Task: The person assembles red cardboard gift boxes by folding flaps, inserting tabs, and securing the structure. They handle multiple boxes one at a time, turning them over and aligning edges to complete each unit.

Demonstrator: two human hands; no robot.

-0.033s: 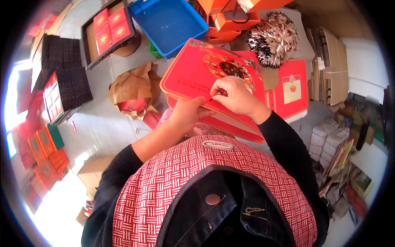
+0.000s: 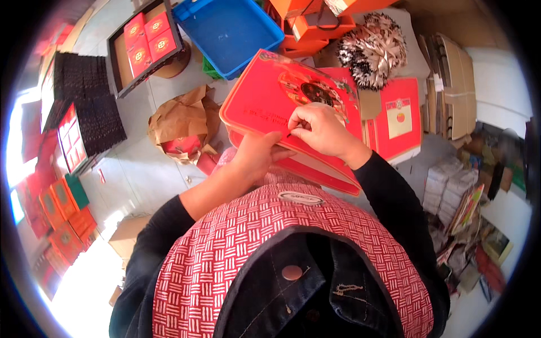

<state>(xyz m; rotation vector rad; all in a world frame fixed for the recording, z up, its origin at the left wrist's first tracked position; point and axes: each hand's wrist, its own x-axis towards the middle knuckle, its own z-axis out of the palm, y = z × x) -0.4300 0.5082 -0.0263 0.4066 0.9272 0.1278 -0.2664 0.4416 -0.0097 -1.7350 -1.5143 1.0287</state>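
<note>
A red printed cardboard piece (image 2: 253, 104) with rounded corners and a dark round picture lies tilted in front of me, looking like a box lid or gift bag panel. My left hand (image 2: 256, 158) grips its near edge, thumb on top and fingers underneath. Over the printed face, my right hand (image 2: 320, 128) is closed in a pinch near that same edge. Something small and dark shows at its fingertips, too little visible to name. Beneath the panel, another red layer (image 2: 315, 173) shows along the near side.
A second red piece (image 2: 408, 132) with a pale label lies to the right. Beyond stand a bundle of dark-tipped pale strips (image 2: 375, 48), a blue tray (image 2: 225, 39) and orange boxes (image 2: 315, 28). A brown paper bag (image 2: 174, 115) and a tray of red boxes (image 2: 121, 62) are leftward.
</note>
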